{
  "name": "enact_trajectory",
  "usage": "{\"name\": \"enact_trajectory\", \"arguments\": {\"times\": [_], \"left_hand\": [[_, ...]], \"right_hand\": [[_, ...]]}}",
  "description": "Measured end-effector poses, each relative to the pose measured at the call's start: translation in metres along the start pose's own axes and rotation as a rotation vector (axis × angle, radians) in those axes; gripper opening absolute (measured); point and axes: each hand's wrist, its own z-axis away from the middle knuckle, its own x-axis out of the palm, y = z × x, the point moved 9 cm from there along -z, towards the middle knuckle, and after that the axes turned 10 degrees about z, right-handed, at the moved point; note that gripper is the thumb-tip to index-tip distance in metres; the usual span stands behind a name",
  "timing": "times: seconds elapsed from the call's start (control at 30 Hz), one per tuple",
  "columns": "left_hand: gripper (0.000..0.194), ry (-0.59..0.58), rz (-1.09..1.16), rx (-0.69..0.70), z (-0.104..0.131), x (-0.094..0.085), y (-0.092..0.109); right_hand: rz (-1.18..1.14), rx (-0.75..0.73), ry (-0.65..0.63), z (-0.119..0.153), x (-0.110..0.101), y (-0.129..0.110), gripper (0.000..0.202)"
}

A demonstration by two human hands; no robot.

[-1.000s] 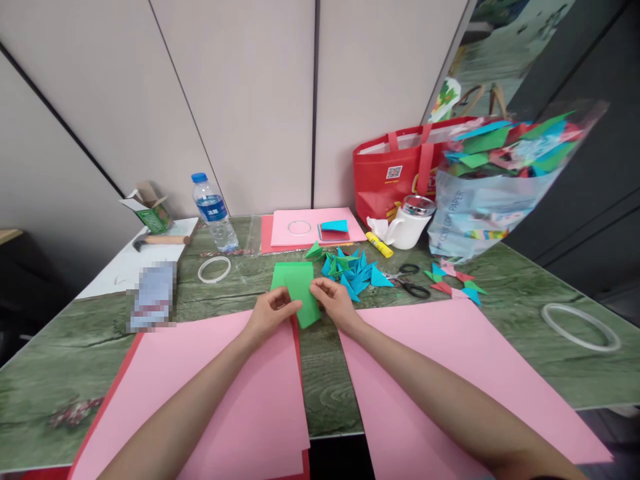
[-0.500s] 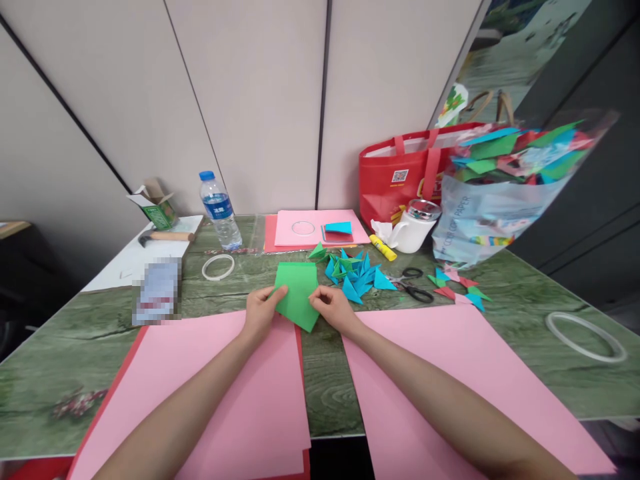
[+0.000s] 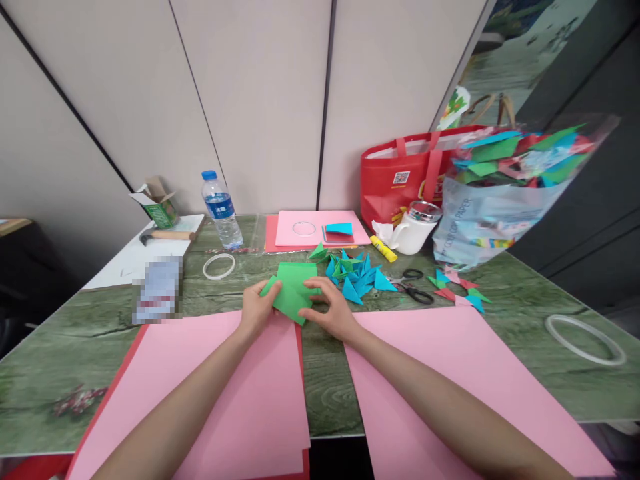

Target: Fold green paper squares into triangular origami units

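A green paper piece (image 3: 290, 298) is pinched at its left edge by my left hand (image 3: 259, 307), its thumb on top. My right hand (image 3: 331, 308) is at the paper's right side with thumb and fingers spread apart, the fingertips touching or just over its edge. Behind it, more green paper (image 3: 297, 270) lies flat on the table. Folded blue and green pieces (image 3: 356, 272) are heaped just beyond my right hand. Black-handled scissors (image 3: 416, 287) lie to the right of the heap.
Large pink sheets (image 3: 215, 393) lie under both forearms. Farther back stand a water bottle (image 3: 221, 210), a white mug (image 3: 415, 230), a red bag (image 3: 390, 180) and a plastic bag of folded paper (image 3: 500, 213). A hammer (image 3: 170, 235) lies at the back left.
The green piece in my left hand has shifted left and turned, uncovering green paper behind it. My right hand's fingers have opened from a pinch.
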Motion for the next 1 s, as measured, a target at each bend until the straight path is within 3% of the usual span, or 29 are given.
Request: {"name": "enact_trajectory", "arguments": {"times": [0.13,0.27,0.5,0.7,0.87,1.0], "left_hand": [[0.034,-0.104,0.029,0.010,0.005,0.013,0.005],[0.051,-0.261,0.169,-0.112,0.010,0.028,-0.002],[0.072,-0.340,0.041,0.055,0.016,0.039,0.012],[0.043,-0.386,-0.001,0.092,0.016,0.042,0.007],[0.034,-0.356,0.020,0.131,0.009,0.035,0.005],[0.037,-0.365,0.074,0.116,0.007,0.034,0.003]], "right_hand": [[0.113,-0.127,-0.087,0.002,0.008,-0.012,0.068],[0.209,-0.155,-0.061,0.001,0.006,-0.011,0.065],[0.140,-0.068,-0.085,0.001,0.008,-0.004,0.061],[-0.088,0.084,-0.106,0.000,0.012,0.014,0.049],[-0.184,0.184,0.017,-0.005,0.003,0.037,0.038],[-0.460,0.324,0.028,-0.004,0.008,0.054,0.034]]}}
